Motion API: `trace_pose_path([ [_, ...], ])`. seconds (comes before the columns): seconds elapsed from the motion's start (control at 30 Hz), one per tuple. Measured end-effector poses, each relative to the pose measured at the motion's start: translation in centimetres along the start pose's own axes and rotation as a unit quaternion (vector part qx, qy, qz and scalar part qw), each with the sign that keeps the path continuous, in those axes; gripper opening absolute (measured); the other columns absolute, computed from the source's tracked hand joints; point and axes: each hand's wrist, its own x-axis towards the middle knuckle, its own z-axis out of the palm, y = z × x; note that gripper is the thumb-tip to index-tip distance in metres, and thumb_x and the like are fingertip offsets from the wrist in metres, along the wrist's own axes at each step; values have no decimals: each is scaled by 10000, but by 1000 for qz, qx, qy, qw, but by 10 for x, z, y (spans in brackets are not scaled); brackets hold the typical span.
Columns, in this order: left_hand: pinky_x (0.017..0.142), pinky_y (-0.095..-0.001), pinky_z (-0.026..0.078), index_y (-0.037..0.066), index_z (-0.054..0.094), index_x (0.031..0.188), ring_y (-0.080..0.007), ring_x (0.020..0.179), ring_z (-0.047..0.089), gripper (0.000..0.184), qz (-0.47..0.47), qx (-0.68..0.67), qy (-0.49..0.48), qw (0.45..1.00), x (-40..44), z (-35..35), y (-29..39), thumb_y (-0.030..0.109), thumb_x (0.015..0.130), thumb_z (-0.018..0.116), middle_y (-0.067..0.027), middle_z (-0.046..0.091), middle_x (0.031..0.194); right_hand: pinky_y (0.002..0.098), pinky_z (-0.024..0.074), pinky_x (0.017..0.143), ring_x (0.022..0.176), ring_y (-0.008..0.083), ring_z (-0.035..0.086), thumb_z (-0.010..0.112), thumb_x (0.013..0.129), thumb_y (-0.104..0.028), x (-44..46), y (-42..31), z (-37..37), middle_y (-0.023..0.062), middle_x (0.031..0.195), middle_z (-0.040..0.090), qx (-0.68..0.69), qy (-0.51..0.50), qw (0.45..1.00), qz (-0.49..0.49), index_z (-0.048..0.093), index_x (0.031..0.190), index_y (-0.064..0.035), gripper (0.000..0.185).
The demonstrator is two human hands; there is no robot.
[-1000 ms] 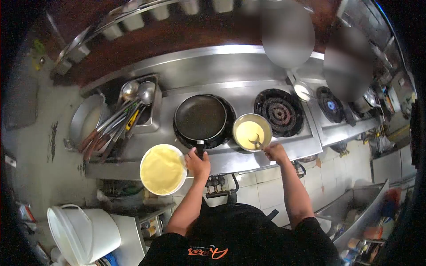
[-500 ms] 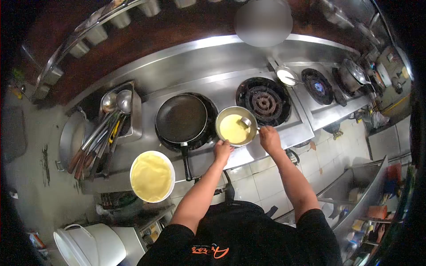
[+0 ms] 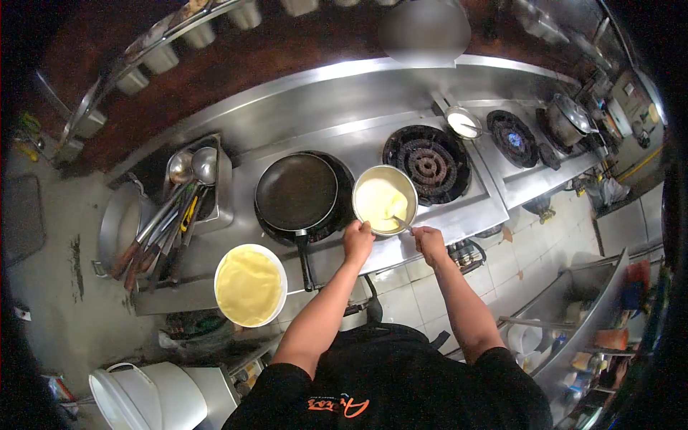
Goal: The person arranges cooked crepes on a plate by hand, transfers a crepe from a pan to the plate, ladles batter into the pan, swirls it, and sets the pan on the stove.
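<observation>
A metal bowl (image 3: 411,188) of pale yellow batter (image 3: 374,199) stands near the counter's front edge. My left hand (image 3: 357,242) is closed on the bowl's near-left rim. My right hand (image 3: 430,246) grips the handle of a ladle (image 3: 403,224), whose cup is sunk in the batter and mostly hidden. Just left of the bowl, a black frying pan (image 3: 296,192) sits on a burner with its handle toward me. Thin yellow crepes (image 3: 249,285) lie on a round white plate (image 3: 282,269) at the front left.
Several ladles and spatulas (image 3: 172,222) lean in a steel container (image 3: 224,175) at the left. An unlit burner (image 3: 428,165) is behind the bowl. Farther right are a small bowl of white liquid (image 3: 462,123), a lit burner (image 3: 514,140) and a lidded pot (image 3: 570,120).
The ladle's cup has moved from the bowl's right side down into the batter nearer me. My right hand has lowered slightly. My left hand stays on the rim.
</observation>
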Motion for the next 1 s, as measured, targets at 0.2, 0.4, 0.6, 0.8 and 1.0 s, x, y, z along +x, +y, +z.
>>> trace_pose_path([
  [0.2, 587, -330, 575, -45, 613, 882, -223, 671, 684, 260, -81, -143, -15, 986, 10, 0, -25, 199, 942, 546, -164, 667, 806, 230, 334, 483, 525, 86, 412, 557, 890, -67, -25, -2, 10, -4, 646, 506, 118, -24, 992, 30, 625, 868, -4, 95],
  [0.4, 772, -461, 525, -17, 592, 1000, -339, 909, 642, 310, -28, 233, -43, 971, 25, -37, -37, 261, 874, 645, -219, 638, 941, 234, 315, 465, 509, 79, 389, 591, 899, -92, -40, -18, 19, -25, 615, 474, 125, 0, 992, -13, 635, 872, -19, 89],
  [0.6, 868, -479, 428, 73, 525, 1108, -328, 1055, 532, 456, 195, 373, 323, 848, -49, -124, -10, 291, 783, 761, -189, 558, 1008, 237, 294, 448, 495, 68, 363, 608, 906, -129, -43, -30, 19, -36, 599, 454, 101, 22, 994, -41, 640, 879, -22, 115],
  [0.8, 403, -314, 430, 28, 506, 1012, -164, 428, 475, 414, -165, -170, -22, 971, -42, -160, -39, 440, 981, 488, -41, 498, 606, 239, 300, 448, 485, 71, 356, 604, 912, -143, -49, -40, 20, -42, 591, 439, 86, 25, 995, -45, 632, 870, -19, 134],
  [1.0, 343, -300, 367, 43, 479, 913, -140, 409, 428, 393, -108, -49, 58, 991, -54, -156, -25, 428, 990, 458, -25, 446, 597, 244, 301, 434, 467, 71, 361, 605, 919, -151, -45, -39, 22, -42, 582, 451, 124, 1, 991, -42, 629, 879, -16, 143],
])
